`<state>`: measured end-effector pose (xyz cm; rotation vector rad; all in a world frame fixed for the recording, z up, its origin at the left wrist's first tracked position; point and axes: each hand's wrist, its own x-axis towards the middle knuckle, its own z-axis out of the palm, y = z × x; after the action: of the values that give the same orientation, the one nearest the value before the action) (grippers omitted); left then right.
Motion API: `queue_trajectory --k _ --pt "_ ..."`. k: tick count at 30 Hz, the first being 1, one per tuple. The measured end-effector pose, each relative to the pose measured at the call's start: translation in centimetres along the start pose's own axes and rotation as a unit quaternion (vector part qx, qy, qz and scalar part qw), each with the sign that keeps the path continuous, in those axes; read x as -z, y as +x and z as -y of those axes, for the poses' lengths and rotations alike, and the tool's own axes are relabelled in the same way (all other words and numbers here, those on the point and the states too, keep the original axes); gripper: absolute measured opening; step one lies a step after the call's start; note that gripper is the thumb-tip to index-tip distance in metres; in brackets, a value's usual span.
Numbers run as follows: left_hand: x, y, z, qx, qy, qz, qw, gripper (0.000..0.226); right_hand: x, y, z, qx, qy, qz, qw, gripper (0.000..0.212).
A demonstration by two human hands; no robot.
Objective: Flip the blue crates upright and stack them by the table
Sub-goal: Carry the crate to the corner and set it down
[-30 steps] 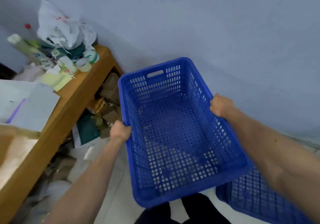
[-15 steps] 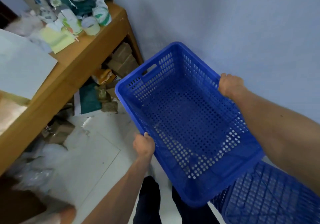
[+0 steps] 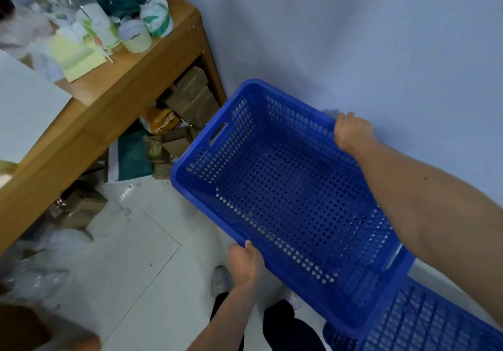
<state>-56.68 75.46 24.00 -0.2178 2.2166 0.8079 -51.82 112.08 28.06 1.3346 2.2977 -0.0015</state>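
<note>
Both hands gripped an upright blue crate (image 3: 294, 201) by its long rims, left hand (image 3: 245, 263) on the near rim, right hand (image 3: 351, 133) on the far one, beside the wooden worktop (image 3: 109, 106); a second blue crate (image 3: 424, 323) lay below

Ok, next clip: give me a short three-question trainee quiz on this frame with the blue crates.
1. True or false: the held blue crate is open side up.
2. Where does each hand grip it?
A. both on one short end
B. left hand on the near long rim, right hand on the far long rim
C. both under the base
3. Fill in: the second blue crate lies at the lower right with its ribbed ____ facing up.

Key
1. True; its perforated floor is visible from above.
2. B.
3. Base; it looks not yet flipped.
</note>
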Motion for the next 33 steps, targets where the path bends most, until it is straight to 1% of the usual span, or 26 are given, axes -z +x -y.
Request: queue_trajectory --k 4,9,11,14,17,19,20,21,23,24,27,29,31,33 --pt "-1.3 0.8 0.4 0.000 0.009 0.007 1.000 0.015 -1.2 2.3 0.3 0.015 0.018 -0.009 1.000 0.036" --pt "-2.0 2.4 0.9 -0.013 0.019 0.022 0.999 0.013 -3.3 4.5 0.1 0.036 0.066 0.013 0.997 0.045" --pt "-2.3 3.2 1.1 -0.017 0.005 0.030 0.999 0.013 -4.0 5.0 0.1 0.035 0.081 0.014 0.996 0.047" --pt "-2.0 3.8 0.9 -0.003 -0.012 0.057 0.998 0.013 -4.0 4.7 0.4 0.035 0.100 0.018 0.994 0.050" --pt "-1.0 3.6 0.1 0.002 0.021 0.069 0.997 0.016 -4.1 3.0 1.0 0.038 0.121 0.015 0.992 0.060" --pt "-0.1 3.3 -0.6 -0.007 0.089 0.075 0.993 0.022 -4.1 1.1 1.7 0.045 0.141 0.010 0.989 0.070" --pt "0.4 3.5 -0.8 -0.029 0.142 0.078 0.986 0.029 -4.0 -0.1 2.1 0.054 0.151 0.010 0.987 0.074" --pt "0.9 3.4 -1.1 -0.052 0.211 0.078 0.973 0.036 -4.0 -1.6 2.5 0.066 0.157 0.017 0.985 0.075" --pt "1.9 3.6 -1.8 -0.103 0.346 0.073 0.930 0.048 -4.0 -4.9 3.6 0.103 0.162 0.039 0.981 0.076" --pt "2.3 3.6 -2.1 -0.132 0.396 0.072 0.906 0.052 -4.2 -6.7 4.1 0.121 0.161 0.051 0.978 0.075" --pt "3.0 3.6 -3.7 -0.198 0.483 0.055 0.851 0.063 -5.2 -11.9 5.4 0.155 0.155 0.088 0.972 0.072" --pt "3.2 3.8 -4.4 -0.248 0.549 0.035 0.797 0.075 -6.1 -14.9 6.1 0.155 0.156 0.111 0.969 0.069" --pt "3.4 4.1 -5.1 -0.312 0.602 0.028 0.735 0.084 -7.0 -17.6 6.6 0.138 0.167 0.124 0.968 0.068" --pt "3.5 4.7 -5.6 -0.388 0.633 0.021 0.670 0.085 -7.8 -19.9 6.9 0.120 0.173 0.139 0.968 0.067"
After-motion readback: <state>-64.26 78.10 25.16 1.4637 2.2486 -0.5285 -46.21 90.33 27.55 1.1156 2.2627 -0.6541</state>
